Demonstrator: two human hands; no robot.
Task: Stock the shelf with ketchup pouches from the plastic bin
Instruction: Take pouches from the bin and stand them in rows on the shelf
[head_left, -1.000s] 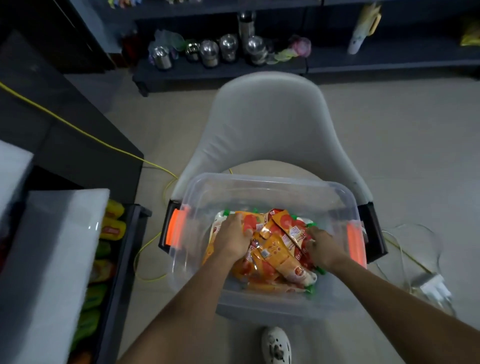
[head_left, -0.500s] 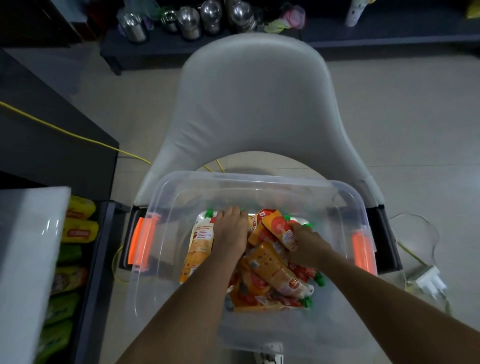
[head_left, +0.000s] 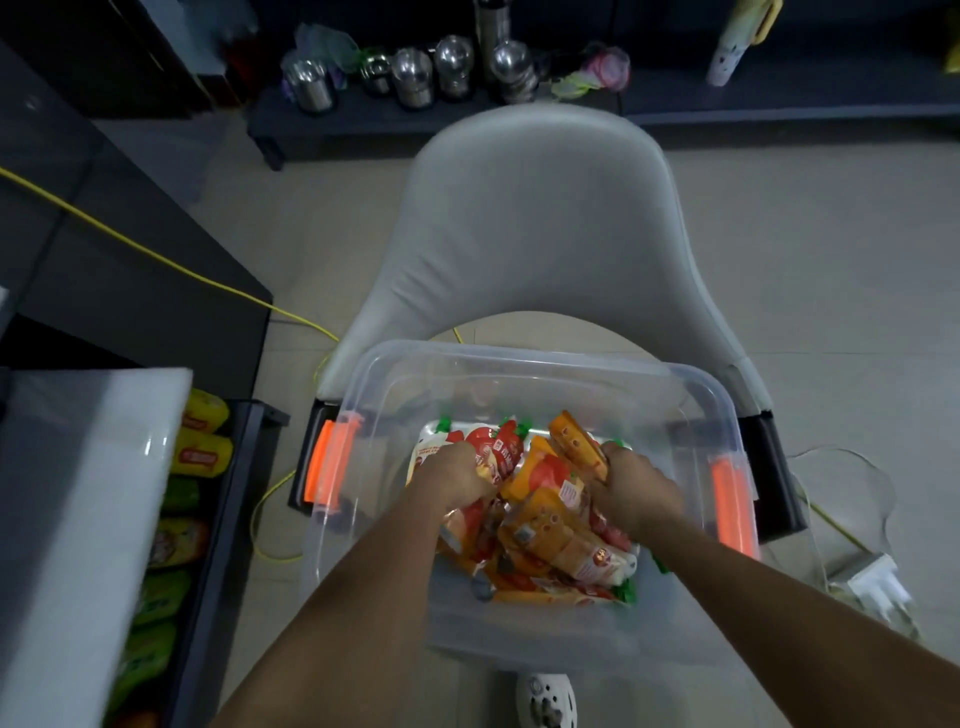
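Ketchup pouches (head_left: 550, 525) lie heaped in the lower middle of the frame, inside the plastic bin (head_left: 519, 358), and we have both hands down among them. Our left hand (head_left: 452, 475) is curled into the heap with a red pouch bunched under its fingers. Our right hand (head_left: 636, 493) is clenched on an orange pouch that sticks up past the knuckles. The fingertips of both are buried, so we cannot tell how many pouches each holds, and blur smears the printing. Our forearms cover part of the bin's near wall.

The bin sits on the seat of a pale chair (head_left: 535, 218), with an orange latch (head_left: 327, 467) at each end. At lower left the shelf (head_left: 228, 519) shows yellow and green packs, mostly hidden under a white top (head_left: 78, 519). A yellow cable (head_left: 156, 251) crosses the dark surface at left. Steel pots (head_left: 415, 73) stand dim along the top edge. A shoe (head_left: 545, 701) is cut off at the bottom.
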